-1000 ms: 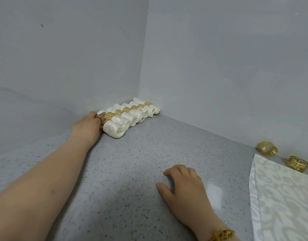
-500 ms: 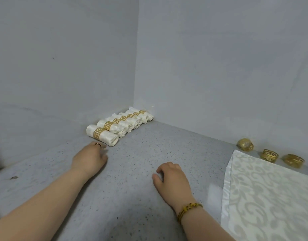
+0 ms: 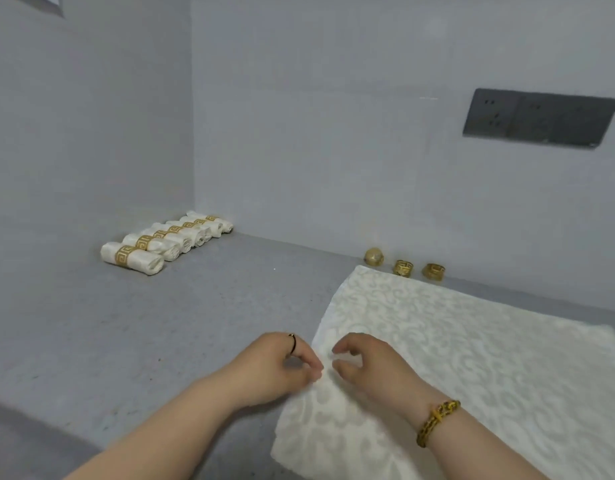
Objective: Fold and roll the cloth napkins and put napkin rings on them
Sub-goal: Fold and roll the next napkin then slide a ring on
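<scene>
The napkin (image 3: 472, 358) lies spread flat on the right side of the grey speckled counter (image 3: 160, 323). It is white, with a pale scrolling damask pattern woven across it, and its surface is smooth apart from a slight pucker at the left edge. Its far corner reaches almost to the 3 loose gold rings (image 3: 402, 267), which sit in a line at the foot of the back wall (image 3: 334, 133).

The left hand (image 3: 282, 365) is at the napkin's left edge, fingers curled, the thumb and fingertips pinching the cloth there. The right hand (image 3: 368, 368) is just beside it over the napkin, fingers and thumb curled with a gap between them; whether it grips any cloth I cannot tell. A gold-and-dark bracelet (image 3: 437, 422) circles the right wrist.

Well apart, in the far left corner, a row of white rolls (image 3: 160, 242) lies side by side against the wall, each girdled in gold with a key pattern. A dark socket plate (image 3: 541, 117) is set in the back wall at upper right.
</scene>
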The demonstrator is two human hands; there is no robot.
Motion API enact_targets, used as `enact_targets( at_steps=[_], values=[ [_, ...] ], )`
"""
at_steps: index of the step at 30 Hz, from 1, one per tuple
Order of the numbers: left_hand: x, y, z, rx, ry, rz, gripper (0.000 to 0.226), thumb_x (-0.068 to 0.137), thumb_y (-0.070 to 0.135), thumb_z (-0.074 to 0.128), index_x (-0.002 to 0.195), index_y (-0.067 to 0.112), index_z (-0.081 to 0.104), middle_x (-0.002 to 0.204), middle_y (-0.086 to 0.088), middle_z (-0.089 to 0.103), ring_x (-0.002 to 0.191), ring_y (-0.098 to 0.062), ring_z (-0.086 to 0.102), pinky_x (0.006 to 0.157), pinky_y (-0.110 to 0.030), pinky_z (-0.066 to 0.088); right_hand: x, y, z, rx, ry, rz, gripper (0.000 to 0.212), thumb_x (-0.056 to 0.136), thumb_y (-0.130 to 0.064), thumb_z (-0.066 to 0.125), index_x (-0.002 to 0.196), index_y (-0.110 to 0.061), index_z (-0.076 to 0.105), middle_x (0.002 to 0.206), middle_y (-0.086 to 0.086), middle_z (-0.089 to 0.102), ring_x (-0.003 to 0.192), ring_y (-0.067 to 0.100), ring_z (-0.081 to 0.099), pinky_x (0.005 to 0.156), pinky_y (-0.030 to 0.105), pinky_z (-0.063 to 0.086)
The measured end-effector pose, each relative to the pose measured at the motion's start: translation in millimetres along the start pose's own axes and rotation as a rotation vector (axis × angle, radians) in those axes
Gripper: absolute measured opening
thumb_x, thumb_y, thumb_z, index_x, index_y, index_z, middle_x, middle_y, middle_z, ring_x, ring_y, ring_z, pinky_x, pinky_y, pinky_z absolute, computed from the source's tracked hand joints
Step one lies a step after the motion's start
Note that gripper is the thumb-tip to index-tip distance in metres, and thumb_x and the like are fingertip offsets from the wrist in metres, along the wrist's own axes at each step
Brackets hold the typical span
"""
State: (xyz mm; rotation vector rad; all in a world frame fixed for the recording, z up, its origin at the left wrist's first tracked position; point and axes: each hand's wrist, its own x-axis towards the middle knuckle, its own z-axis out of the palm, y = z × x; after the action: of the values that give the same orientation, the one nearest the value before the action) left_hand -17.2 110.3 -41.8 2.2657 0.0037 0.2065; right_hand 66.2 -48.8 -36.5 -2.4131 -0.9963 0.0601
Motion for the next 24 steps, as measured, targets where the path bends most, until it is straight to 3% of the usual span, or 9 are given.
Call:
enact_targets(
  at_steps=[3, 6, 12, 16, 18, 20, 22, 24],
  values=[
    [-9, 19, 40, -0.013, -0.24, 0.052, 0.022, 0.072, 0.032, 0.074, 0.069, 0.05, 0.062, 0.102, 0.033, 0.056, 0.102, 0.014, 0.051, 0.097, -0.014, 0.039, -53, 30, -20, 0.014, -0.013, 0.089, 0.024, 0.091, -0.029, 0.05, 0.114, -0.024, 0.054, 0.105, -0.011, 0.049, 0.098, 0.005, 0.049, 0.081, 0.013, 0.036],
    [-13, 26, 64, 0.088, -0.375, 0.121, 0.023, 0.07, 0.034, 0.077, 0.073, 0.047, 0.059, 0.115, 0.039, 0.036, 0.116, 0.017, 0.034, 0.097, -0.004, 0.025, -102, 51, -34, 0.07, -0.051, 0.146, 0.017, 0.087, -0.033, 0.055, 0.102, -0.036, 0.047, 0.111, -0.015, 0.05, 0.102, 0.002, 0.051, 0.082, 0.012, 0.041],
    [-12, 27, 76, 0.003, -0.271, 0.095, 0.036, 0.071, 0.019, 0.078, 0.051, 0.045, 0.061, 0.112, 0.029, 0.048, 0.103, 0.027, 0.039, 0.083, 0.008, 0.027, -162, 61, -50, 0.148, -0.203, 0.029, 0.042, 0.072, -0.044, 0.071, 0.099, -0.058, 0.041, 0.12, -0.04, 0.036, 0.115, -0.02, 0.032, 0.09, -0.001, 0.026],
    [-11, 25, 77, -0.05, -0.232, 0.028, 0.039, 0.075, 0.019, 0.074, 0.042, 0.036, 0.063, 0.108, 0.026, 0.055, 0.101, 0.016, 0.048, 0.073, 0.008, 0.032, -165, 72, -29, 0.224, -0.033, -0.03, 0.032, 0.065, -0.047, 0.07, 0.081, -0.068, 0.053, 0.114, -0.039, 0.05, 0.112, -0.022, 0.038, 0.088, -0.005, 0.025],
    [-12, 29, 75, -0.058, -0.247, 0.013, 0.042, 0.079, 0.02, 0.07, 0.041, 0.036, 0.063, 0.107, 0.027, 0.055, 0.1, 0.012, 0.051, 0.072, 0.006, 0.035, -164, 74, -25, 0.277, 0.054, -0.008, 0.033, 0.073, -0.034, 0.07, 0.069, -0.064, 0.058, 0.109, -0.044, 0.048, 0.109, -0.022, 0.043, 0.087, -0.004, 0.028],
    [-14, 35, 75, -0.018, -0.234, 0.033, 0.036, 0.08, 0.027, 0.068, 0.046, 0.035, 0.065, 0.104, 0.029, 0.056, 0.101, 0.008, 0.053, 0.083, -0.001, 0.037, -164, 74, -24, 0.366, 0.091, 0.05, 0.045, 0.082, -0.018, 0.066, 0.058, -0.056, 0.062, 0.099, -0.043, 0.056, 0.103, -0.02, 0.049, 0.084, -0.003, 0.032],
    [-20, 47, 78, -0.013, -0.202, 0.027, 0.019, 0.066, 0.056, 0.071, 0.06, 0.038, 0.067, 0.1, 0.031, 0.058, 0.099, 0.011, 0.053, 0.091, -0.006, 0.038, -163, 75, -26, 0.422, 0.118, 0.11, 0.045, 0.085, -0.014, 0.061, 0.052, -0.045, 0.062, 0.091, -0.03, 0.066, 0.094, -0.016, 0.056, 0.078, -0.002, 0.036],
    [-29, 63, 85, 0.069, -0.209, 0.068, 0.052, 0.042, 0.08, 0.063, 0.082, 0.048, 0.061, 0.102, 0.039, 0.054, 0.1, 0.017, 0.049, 0.09, -0.005, 0.037, -161, 74, -30, 0.451, 0.161, 0.155, 0.038, 0.088, -0.014, 0.056, 0.056, -0.034, 0.057, 0.088, -0.013, 0.07, 0.077, -0.01, 0.058, 0.067, 0.002, 0.039]
  ],
)
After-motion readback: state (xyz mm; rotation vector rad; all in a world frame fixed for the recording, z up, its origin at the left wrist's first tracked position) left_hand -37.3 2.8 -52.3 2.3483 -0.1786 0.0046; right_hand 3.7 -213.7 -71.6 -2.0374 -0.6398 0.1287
